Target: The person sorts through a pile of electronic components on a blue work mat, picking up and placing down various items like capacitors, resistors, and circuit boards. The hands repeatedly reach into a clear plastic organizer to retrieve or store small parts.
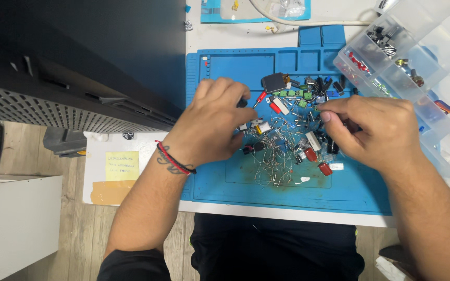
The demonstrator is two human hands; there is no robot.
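Note:
A heap of small electronic parts (pixel 287 140), with wire leads, red blocks, green terminal blocks and black capacitors, lies on a blue work mat (pixel 235 67). My left hand (pixel 212 122) rests palm down on the heap's left side, fingers curled over some parts; what it grips is hidden. My right hand (pixel 373 130) is at the heap's right side, thumb and forefinger pinched together on a small part with thin leads (pixel 319 108). A red and black cord bracelet (pixel 173 160) circles my left wrist.
A clear plastic compartment box (pixel 433 62) with sorted parts stands at the right. A dark machine housing (pixel 74 57) fills the left. A yellow sticky note (pixel 122 165) is on the white table edge. A white cable (pixel 308 22) runs along the back.

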